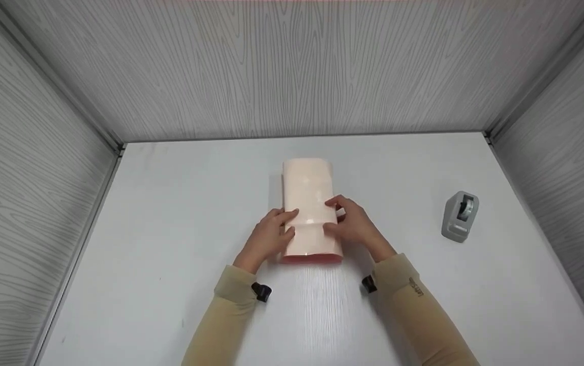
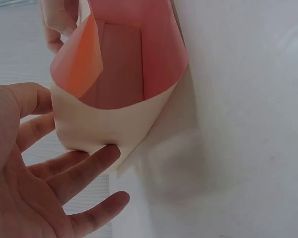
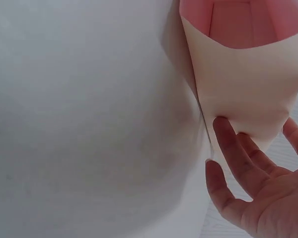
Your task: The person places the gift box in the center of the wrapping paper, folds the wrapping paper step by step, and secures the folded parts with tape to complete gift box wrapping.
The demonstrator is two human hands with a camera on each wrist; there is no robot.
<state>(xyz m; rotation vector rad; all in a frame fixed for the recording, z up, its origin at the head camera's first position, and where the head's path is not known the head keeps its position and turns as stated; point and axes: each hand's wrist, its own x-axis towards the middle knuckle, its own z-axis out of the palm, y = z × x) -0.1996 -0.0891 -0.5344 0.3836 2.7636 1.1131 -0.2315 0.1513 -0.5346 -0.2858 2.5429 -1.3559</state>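
Peach paper tube [image 1: 308,185] with pink inside, lengthwise on tabletop [image 1: 180,203]

Looks pale and plain outside, with a soft sheen. Shows bright highlights along a faint crosswise line on the upper face. Has slightly rounded corners at the far end; gapes at the near end, with a pink strip visible below the upper edge. In wrist views, shows a pink hollow, a curved, uneven rim and a rectangular panel inside. Has an orange tint on one inner wall, left wrist view. Cannot tell whether closed at the far end.

Sits near the middle of the tabletop, between left grip [image 1: 265,238] and right grip [image 1: 355,226], touching both. Runs well past both on the far side, only a little on the near side.

Left grip: partway spread, holding the tube's left side with bent fingers; thumb and forefinger on the upper face, other fingertips against the side wall, little finger off the paper.

Right grip: much the same, holding the right side; lowest finger near the bottom edge, contact unclear.

Also in view: gray tape dispenser [image 1: 460,217], well apart to the right; tan sleeves [image 1: 223,320].
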